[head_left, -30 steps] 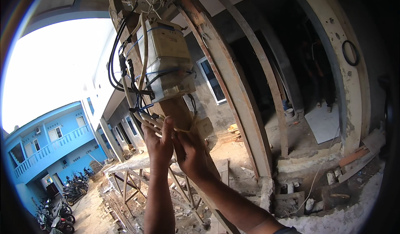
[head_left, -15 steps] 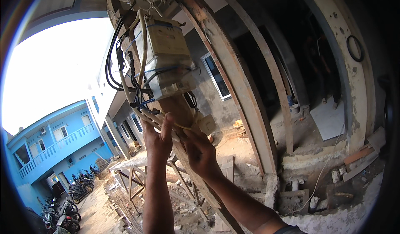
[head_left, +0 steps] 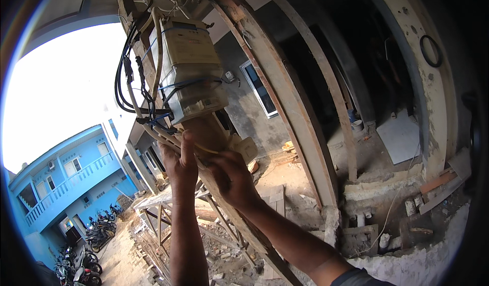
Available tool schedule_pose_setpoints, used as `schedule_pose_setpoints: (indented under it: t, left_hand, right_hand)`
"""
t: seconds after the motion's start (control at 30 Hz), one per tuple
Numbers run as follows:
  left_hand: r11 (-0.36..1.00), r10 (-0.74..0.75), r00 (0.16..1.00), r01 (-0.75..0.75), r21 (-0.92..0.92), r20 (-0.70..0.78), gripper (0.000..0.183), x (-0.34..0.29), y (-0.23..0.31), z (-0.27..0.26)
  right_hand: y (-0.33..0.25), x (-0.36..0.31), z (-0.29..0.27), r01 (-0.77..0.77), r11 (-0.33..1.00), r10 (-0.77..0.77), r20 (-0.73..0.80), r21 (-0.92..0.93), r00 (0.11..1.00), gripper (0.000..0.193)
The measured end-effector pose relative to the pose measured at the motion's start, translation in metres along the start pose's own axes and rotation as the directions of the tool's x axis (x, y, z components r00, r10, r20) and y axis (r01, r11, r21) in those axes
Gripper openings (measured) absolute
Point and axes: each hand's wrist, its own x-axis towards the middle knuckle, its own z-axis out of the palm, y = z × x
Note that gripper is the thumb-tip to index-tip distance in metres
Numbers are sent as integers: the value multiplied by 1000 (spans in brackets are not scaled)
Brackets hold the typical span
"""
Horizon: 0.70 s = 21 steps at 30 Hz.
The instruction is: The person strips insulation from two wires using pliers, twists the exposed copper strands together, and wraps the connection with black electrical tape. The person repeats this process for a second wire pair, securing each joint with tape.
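A tilted wooden post (head_left: 209, 130) stands before me with a pale electricity meter box (head_left: 194, 50) tied to it by blue wire. Its clear lower part hangs just above my hands. Several pale cables (head_left: 162, 132) run down the post's left side, and my left hand (head_left: 178, 166) is closed round them, thumb up. A thin yellowish cable (head_left: 206, 149) crosses the post towards my right hand (head_left: 235, 176). The fingers of that hand are curled and pinch its end, partly hidden by the hand. Beside the right hand, a small pale box (head_left: 246, 149) sits at the post.
Black cables (head_left: 121, 85) loop left of the meter box. A wooden trestle (head_left: 158, 217) and rubble lie below. Upright timber-edged columns (head_left: 285, 92) stand to the right. Parked motorbikes (head_left: 76, 263) line a blue building (head_left: 66, 169) at left. A dim figure stands in the dark room.
The view has shifted slightly, so the post, meter box and both hands appear further left. Both hands keep nearly the same hold and spacing on the cables.
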Motion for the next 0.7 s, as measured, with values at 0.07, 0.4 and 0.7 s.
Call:
schedule_pose_setpoints:
  t: [0.07,0.4,0.7]
  left_hand:
    - [1000,-11,1000,11,-16,-4,75,-1,-3,1]
    - [998,31,998,-34,-56,-63,83,1,-16,7]
    - [991,67,993,-55,125,-96,69,0,-8,4]
  right_hand:
    - [1,0,0,3,1000,-3,1,13,1000,16]
    - [8,2,5,59,995,-55,-45,83,997,16]
    - [58,27,-18,-709,664,685,186,240,704,24]
